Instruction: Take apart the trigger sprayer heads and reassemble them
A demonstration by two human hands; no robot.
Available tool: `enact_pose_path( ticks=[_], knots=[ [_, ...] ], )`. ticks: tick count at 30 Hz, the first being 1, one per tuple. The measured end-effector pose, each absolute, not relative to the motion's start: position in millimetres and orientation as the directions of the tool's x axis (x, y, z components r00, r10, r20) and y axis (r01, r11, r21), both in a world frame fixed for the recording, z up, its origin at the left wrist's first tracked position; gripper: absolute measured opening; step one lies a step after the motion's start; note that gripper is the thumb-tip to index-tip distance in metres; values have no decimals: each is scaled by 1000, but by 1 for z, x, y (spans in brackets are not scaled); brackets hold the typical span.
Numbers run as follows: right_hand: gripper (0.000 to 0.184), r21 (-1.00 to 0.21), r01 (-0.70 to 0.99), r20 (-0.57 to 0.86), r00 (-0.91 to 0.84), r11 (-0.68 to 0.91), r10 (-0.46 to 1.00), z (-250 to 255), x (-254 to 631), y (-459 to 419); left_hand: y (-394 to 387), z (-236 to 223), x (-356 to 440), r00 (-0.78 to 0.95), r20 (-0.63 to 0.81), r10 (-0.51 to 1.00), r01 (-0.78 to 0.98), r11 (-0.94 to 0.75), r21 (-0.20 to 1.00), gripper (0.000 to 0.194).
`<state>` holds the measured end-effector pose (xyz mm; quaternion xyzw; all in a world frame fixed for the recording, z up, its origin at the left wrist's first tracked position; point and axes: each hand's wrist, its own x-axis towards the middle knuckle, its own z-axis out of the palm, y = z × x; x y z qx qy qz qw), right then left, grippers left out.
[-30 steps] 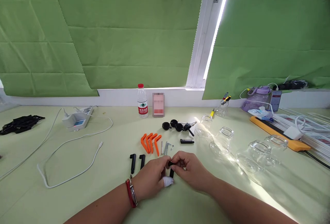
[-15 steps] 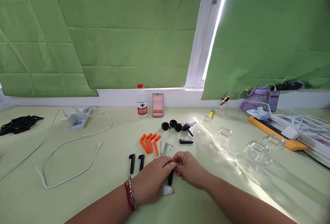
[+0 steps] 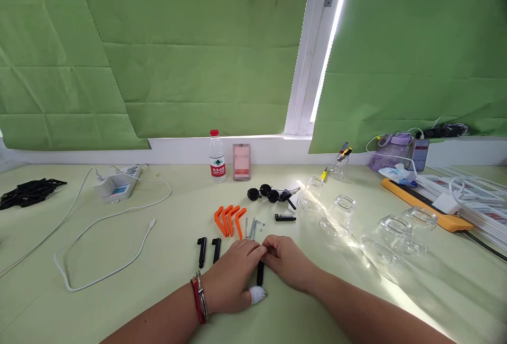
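Lower centre of the frame: both hands meet over a slim black plastic rod-like piece point(image 3: 260, 274), its lower length showing between them just above the pale green bench point(image 3: 166, 312), upper end covered by fingers.

Change over the last second: upper end was partly in sight, now hidden under closed fingertips. White-wrapped left thumb point(image 3: 257, 295) sits lower, beside the rod's bottom end. Judged from this, handling is concentrated at the top of the rod; what the fingers do there cannot be made out. Loose parts on the bench look unmoved.

Pose: left hand point(image 3: 233, 276) comes in from lower left, back upward, fingers bent over the rod and gripping it, thumb stretched apart toward the viewer. Right hand point(image 3: 290, 263) enters from lower right, fingers curled, thumb and forefinger pinching the upper end; exact contact hidden. Fingertips of the two hands touch.

Nearby: two black L-shaped plastic pieces point(image 3: 202, 252) left of the left hand, the nearer one just beside it. Beyond the hands, four bent orange plastic pieces point(image 3: 226, 222) in a row; to their right, thin silver metal screws point(image 3: 253, 229). Farther right, a short black plastic bar with a toothed-looking silver row point(image 3: 285, 217).
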<state>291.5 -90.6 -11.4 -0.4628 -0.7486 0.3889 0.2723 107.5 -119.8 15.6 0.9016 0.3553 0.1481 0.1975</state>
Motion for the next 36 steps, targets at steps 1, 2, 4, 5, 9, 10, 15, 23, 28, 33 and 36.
enact_pose_path(
  ticks=[1,2,4,5,9,10,15,23,28,33,36],
  knots=[
    [11,-825,491,54,-425,280,904,-12,292,-91,-120,16,107,705,128,698,580,-671,462,53],
    [11,-818,498,59,-426,288,903,-12,292,-91,-120,16,107,705,129,697,580,-672,461,53],
    [9,-814,500,64,-427,295,902,-12,291,-91,-120,16,107,708,130,694,580,-676,454,53],
    [8,-817,497,65,-427,294,902,-12,291,-92,-120,16,107,710,132,692,579,-680,450,53],
    [8,-840,475,44,-425,264,904,-12,291,-93,-120,18,104,718,119,686,586,-688,428,54],
    [9,-845,470,38,-422,254,906,-12,291,-93,-119,18,104,717,110,688,593,-685,423,54],
    [9,-848,482,1,-415,221,910,-13,293,-92,-116,21,99,696,79,714,632,-661,404,52],
    [8,-856,481,-33,-416,189,909,-11,293,-92,-114,25,91,653,70,754,692,-631,351,52],
    [7,-862,472,-39,-424,184,905,-13,294,-93,-112,26,86,633,72,771,720,-620,311,50],
    [7,-854,482,-37,-426,193,904,-11,294,-94,-111,25,81,605,79,792,750,-600,278,51],
    [6,-852,486,-38,-427,194,904,-9,294,-94,-110,25,79,584,84,808,770,-583,258,54]
  ],
)
